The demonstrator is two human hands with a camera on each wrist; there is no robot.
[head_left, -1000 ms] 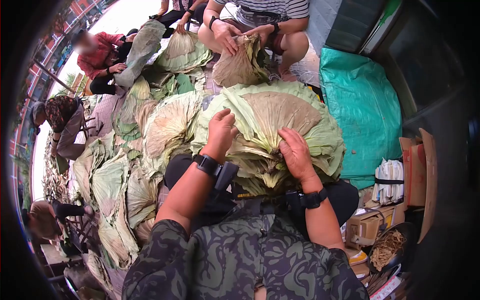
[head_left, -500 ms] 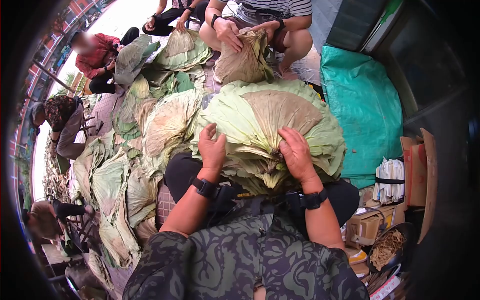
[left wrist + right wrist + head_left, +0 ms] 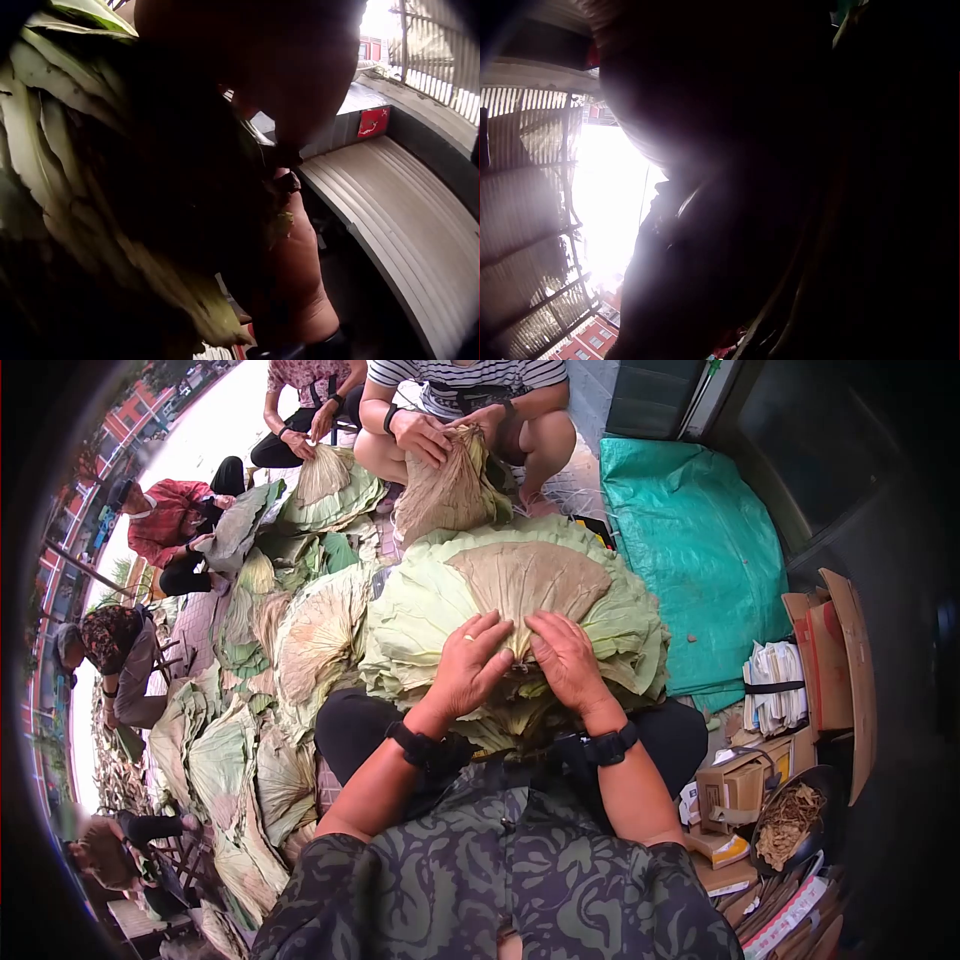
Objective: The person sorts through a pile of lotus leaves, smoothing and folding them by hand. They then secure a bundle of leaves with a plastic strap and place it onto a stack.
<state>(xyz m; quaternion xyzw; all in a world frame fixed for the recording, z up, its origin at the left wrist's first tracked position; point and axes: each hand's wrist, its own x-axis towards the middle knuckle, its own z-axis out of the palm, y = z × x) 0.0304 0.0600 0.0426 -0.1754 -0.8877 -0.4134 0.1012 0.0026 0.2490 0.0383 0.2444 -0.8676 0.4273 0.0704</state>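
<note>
A thick fan-shaped stack of pale green dried leaves (image 3: 415,610) lies across the lap in the head view, a brownish leaf (image 3: 535,575) on top. At its gathered near edge, the left hand (image 3: 468,672) pinches the leaves, fingers above. Close beside it, the right hand (image 3: 570,665) grips the same gathered part, its thumb by the centre. The left wrist view shows the layered edges (image 3: 45,150), the shadowed left hand (image 3: 262,67) and the right hand (image 3: 296,277) beyond. The right wrist view is mostly dark; fingertip contact there is hidden.
Opposite, a person in a striped top holds a folded leaf bundle (image 3: 450,490). More leaf stacks (image 3: 320,630) cover the ground at left, with several people beside them. At right are a green tarp (image 3: 690,560), cardboard boxes (image 3: 830,660) and a black pan (image 3: 825,815).
The left hand has come down and right from above the leaves' left side to the gathered centre, beside the right hand. The head view has shifted slightly; the right hand keeps its hold.
</note>
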